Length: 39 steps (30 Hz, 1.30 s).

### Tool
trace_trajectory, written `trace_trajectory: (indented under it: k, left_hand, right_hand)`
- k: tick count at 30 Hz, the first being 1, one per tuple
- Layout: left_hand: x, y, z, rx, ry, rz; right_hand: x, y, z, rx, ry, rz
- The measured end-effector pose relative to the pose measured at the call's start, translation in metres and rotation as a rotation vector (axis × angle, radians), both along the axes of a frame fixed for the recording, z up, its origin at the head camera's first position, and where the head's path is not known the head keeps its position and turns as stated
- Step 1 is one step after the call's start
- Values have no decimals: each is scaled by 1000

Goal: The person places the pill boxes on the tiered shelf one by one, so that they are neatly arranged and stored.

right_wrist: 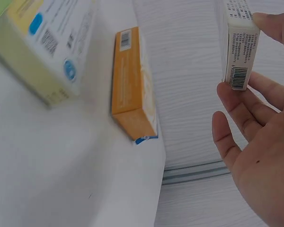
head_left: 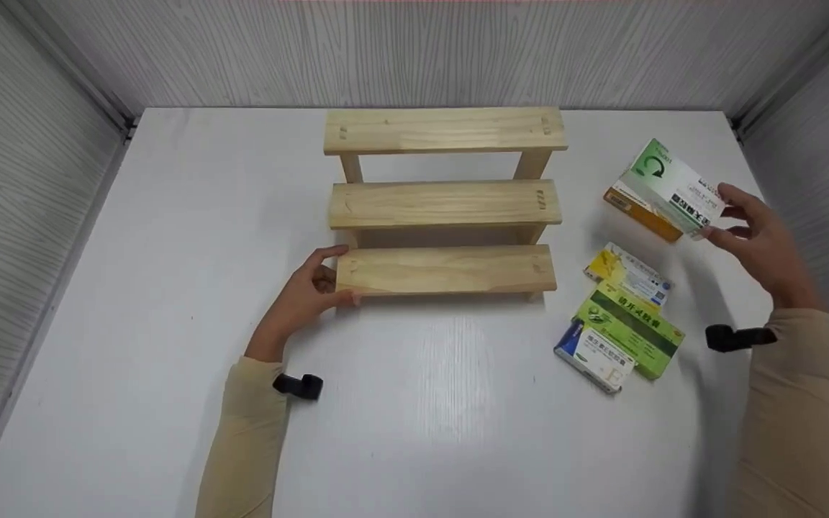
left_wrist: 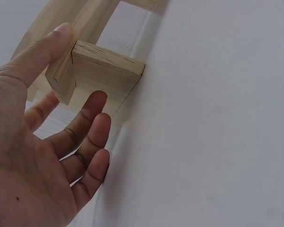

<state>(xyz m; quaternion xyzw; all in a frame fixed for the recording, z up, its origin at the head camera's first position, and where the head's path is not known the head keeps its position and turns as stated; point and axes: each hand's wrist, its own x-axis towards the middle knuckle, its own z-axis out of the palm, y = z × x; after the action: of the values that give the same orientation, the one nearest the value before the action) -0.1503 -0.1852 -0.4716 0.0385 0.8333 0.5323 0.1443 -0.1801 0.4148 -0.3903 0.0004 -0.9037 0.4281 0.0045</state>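
A three-tier wooden step rack point(head_left: 443, 270) stands on the white table. At the left end of its lowest plank, my left hand point(head_left: 306, 291) pinches the wood, thumb at the front edge and index finger at the back. The left wrist view shows the thumb against the plank point(left_wrist: 109, 61) and the other fingers loosely bent beside it. My right hand point(head_left: 767, 241) holds a green-and-white medicine box point(head_left: 677, 183) by one end, thumb against fingers. In the right wrist view this box point(right_wrist: 241, 52) is off the table, apart from an orange box point(right_wrist: 128, 80).
Right of the rack, a yellow-and-white box point(head_left: 630, 270), a green box point(head_left: 634, 327) and a blue-and-white box point(head_left: 594, 356) lie close together, partly overlapping. Grain-patterned walls point(head_left: 429, 54) enclose the table at the back and sides.
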Motion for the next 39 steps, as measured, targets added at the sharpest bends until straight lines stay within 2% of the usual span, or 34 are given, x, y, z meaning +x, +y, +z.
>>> trace_trajectory:
  k: [9, 17, 23, 29, 30, 33, 34, 37, 39]
  left_hand:
    - [-1, -3, -5, 61, -41, -94]
    - [-3, 0, -9, 94, -60, -126]
    - [-5, 0, -10, 112, -46, -143]
    - [-6, -1, -12, 113, -47, -162]
    - [-6, -1, -10, 113, -51, -165]
    - [-2, 2, 3, 121, -54, -177]
    - [-2, 2, 4, 120, -56, -177]
    - [-2, 0, 2, 118, -52, -172]
    - [-4, -2, -7, 111, -48, -166]
  right_hand:
    - [-22, -35, 32, -94, 48, 65]
    - [-45, -69, 59, -126, 79, 168]
    - [-57, -102, 70, -95, 69, 194]
    - [-68, -141, 81, -36, 70, 271]
    - [-69, -147, 83, -28, 71, 284]
    - [-74, -164, 87, -16, 64, 313]
    - [-76, -170, 88, -14, 59, 322]
    - [-82, -187, 90, -6, 38, 343]
    - [-86, -198, 89, -1, 21, 354]
